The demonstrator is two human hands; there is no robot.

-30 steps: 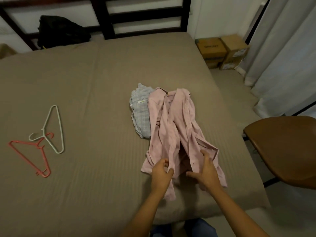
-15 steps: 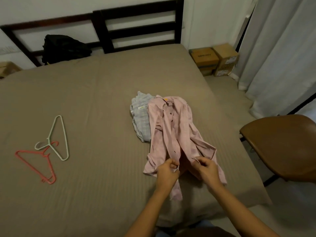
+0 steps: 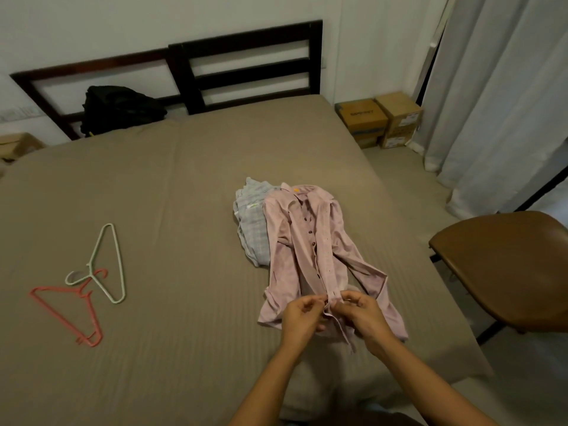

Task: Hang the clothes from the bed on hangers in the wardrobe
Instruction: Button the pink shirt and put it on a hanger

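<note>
Head view: the pink shirt (image 3: 310, 250) lies flat on the bed (image 3: 169, 195), its long axis running from the collar at 12 o'clock down to the hem at 6 o'clock, which is the end nearest the person. Both hands meet on that near end, along the buttoned front strip. The left hand (image 3: 302, 318) comes in from 7 o'clock with fingers curled, its fingertips pinching the left edge of the front strip. The right hand (image 3: 361, 315) comes in from 5 o'clock, likewise curled, and pinches the right edge just beside it. The two sets of fingertips almost touch, and neither hand is nearer to the shirt than the other.

This looks like work on a low button, either fastening or undoing; which one cannot be told. The forearms reach forward and converge, the wrists held slightly above the cloth.

A grey checked shirt (image 3: 253, 222) lies partly under the pink one, showing at its 10 o'clock side. The pale hanger (image 3: 118, 262) and the red hanger (image 3: 61, 319) lie with hooks crossed, well apart at 9 o'clock, so the left hand has the shorter reach to them. No wardrobe is in view.
</note>
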